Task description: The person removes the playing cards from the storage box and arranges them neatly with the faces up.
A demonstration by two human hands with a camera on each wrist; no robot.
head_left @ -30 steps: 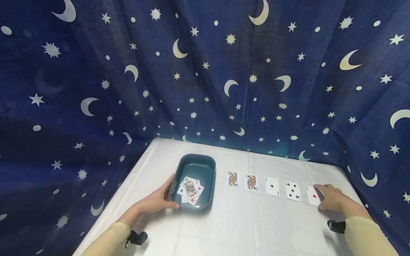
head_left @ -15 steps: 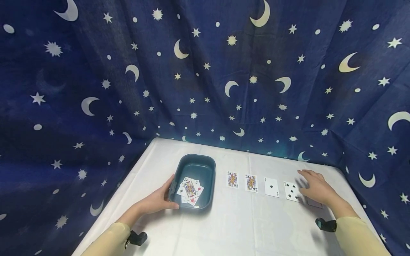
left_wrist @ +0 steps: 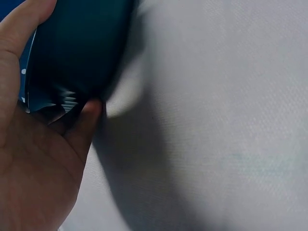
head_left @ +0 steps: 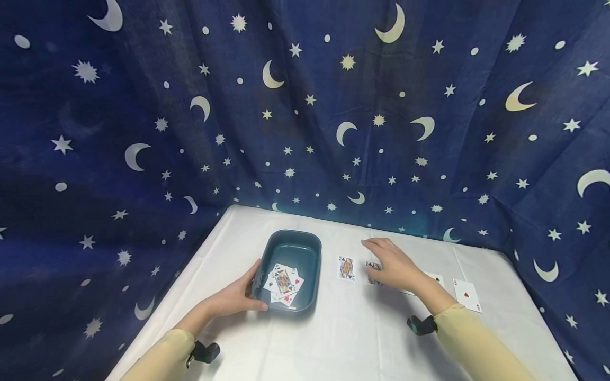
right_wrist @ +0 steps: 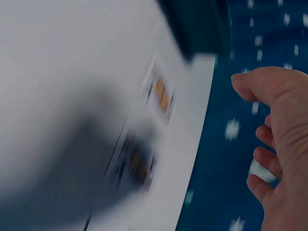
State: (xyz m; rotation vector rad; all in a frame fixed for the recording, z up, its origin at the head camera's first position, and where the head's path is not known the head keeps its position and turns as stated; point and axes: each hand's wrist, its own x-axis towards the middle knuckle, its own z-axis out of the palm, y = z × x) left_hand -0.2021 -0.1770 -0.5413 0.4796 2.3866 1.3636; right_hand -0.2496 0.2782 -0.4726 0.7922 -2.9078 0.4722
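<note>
Two hands work over a white table [head_left: 333,338] backed by a dark blue cloth [head_left: 305,106] with moons and stars that hangs close behind the far edge and down both sides. The left hand [head_left: 233,299] grips the near left corner of a teal tub [head_left: 305,248], thumb along the rim and palm against the outer wall, as the left wrist view shows; the tub holds a loose pile of cards [head_left: 283,283] face up and sits well in from the left edge. To its right runs a row of cards, with a clear strip of table between tub and row. The right hand [head_left: 393,264] hovers above that row with fingers loosely spread and holding nothing, covering most of the second face card [head_left: 370,266]; the first face card [head_left: 346,268] lies uncovered just left of it. The right forearm hides most of the next cards, and a red-pip card [head_left: 467,295] lies bare at the row's right end, near the table's right edge. Open table spreads in front of the row toward the near edge. Half a second ago the right hand was over the right end of the row; it has since swept left, uncovering the red-pip card, while the left hand and tub have not moved.
</note>
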